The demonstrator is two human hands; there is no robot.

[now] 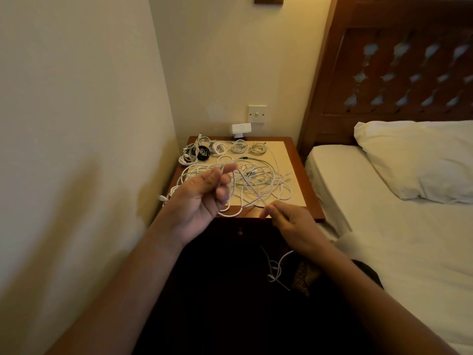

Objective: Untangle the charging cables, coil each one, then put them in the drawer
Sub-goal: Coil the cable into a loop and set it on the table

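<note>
On my left hand (202,198) the fingers (229,168) are curled in, palm up. They seem to pinch a white cable (231,214), which drops past the knuckles into a loop on the front lip of the nightstand (308,175). At four o'clock from it, my right hand (290,222) nips a thin strand (256,204) between thumb and fingertip. I cannot tell whether the two hands hold the same cable.

Both lines run up into the tangle (258,183), which sprawls over the middle of the tabletop and out towards three o'clock. Behind it, from eleven to twelve o'clock, lie the coiled cables (202,151), so I judge the job well begun but far from over. A hanging end (275,271) dangles below my right wrist, at six o'clock. The drawer (240,231) under the tabletop looks closed.

The main risk, as I see it, is pulling the hands apart too hard. That would tighten the crossings rather than free them. It could also drag the whole heap over the front edge, or sweep it back into the finished coils. The dangling end looks knotted and might snag. With both hands full, nothing can go in the drawer until one lets go to open it.
</note>
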